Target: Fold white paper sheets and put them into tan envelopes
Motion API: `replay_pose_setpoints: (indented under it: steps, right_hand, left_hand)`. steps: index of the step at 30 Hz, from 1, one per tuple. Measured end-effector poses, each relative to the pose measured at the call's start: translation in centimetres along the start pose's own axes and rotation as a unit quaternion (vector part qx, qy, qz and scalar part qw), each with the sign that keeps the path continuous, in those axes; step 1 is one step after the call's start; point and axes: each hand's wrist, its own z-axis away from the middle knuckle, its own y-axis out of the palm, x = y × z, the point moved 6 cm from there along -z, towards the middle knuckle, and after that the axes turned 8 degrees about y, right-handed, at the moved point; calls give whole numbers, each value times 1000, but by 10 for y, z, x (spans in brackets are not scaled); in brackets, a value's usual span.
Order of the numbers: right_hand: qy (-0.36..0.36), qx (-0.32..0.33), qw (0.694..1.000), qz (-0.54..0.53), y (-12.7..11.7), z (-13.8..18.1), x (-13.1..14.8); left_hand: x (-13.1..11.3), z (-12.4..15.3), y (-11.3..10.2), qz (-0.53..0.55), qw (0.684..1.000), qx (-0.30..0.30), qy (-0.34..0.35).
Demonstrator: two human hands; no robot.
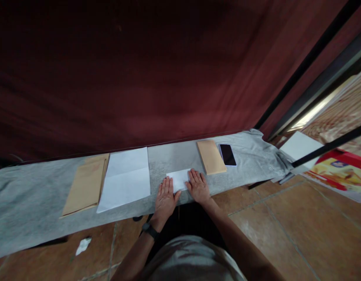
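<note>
on my feed i count one slip (177, 180), one sheet (126, 177), one stack (85, 185), one packet (211, 157), one phone (227, 154). the slip, oblong white paper, lies on grey cloth (171, 156) right of the creased white sheet, long axis running left to right. i have the left hand (165, 196) and right hand (198, 187) flat on it, fingers extended, grasping nothing. left of the sheet: the layered brown stack; far right of it: the brown packet, then the glossy phone.

small paper (179, 178): plain white | sheet (126, 181): plain white | left stack (86, 181): tan | right packet (211, 157): tan | phone (227, 155): black screen, lilac edge | cloth (173, 156): mottled grey | backdrop (139, 97): dark red | tiles (256, 222): orange-brown, paler joints | watch (150, 231): black | carton (341, 170): red, yellow
</note>
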Motion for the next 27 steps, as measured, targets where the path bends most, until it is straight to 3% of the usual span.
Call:
replay_pose_setpoints:
  steps: [12, 16, 21, 27]
  right_hand:
    - [0, 5, 1000, -13, -2, 0, 0]
    - [0, 4, 1000, -17, -2, 1, 0]
    - [1, 11, 1000, -13, -2, -1, -1]
    - [-2, 13, 999, -34, -10, 2, 5]
  left_hand:
    - [-20, 37, -14, 3, 999, 26, 39]
    - [-25, 28, -20, 1, 999, 19, 39]
    - [-45, 10, -12, 9, 997, 41, 70]
    - [-49, 14, -5, -5, 994, 54, 94]
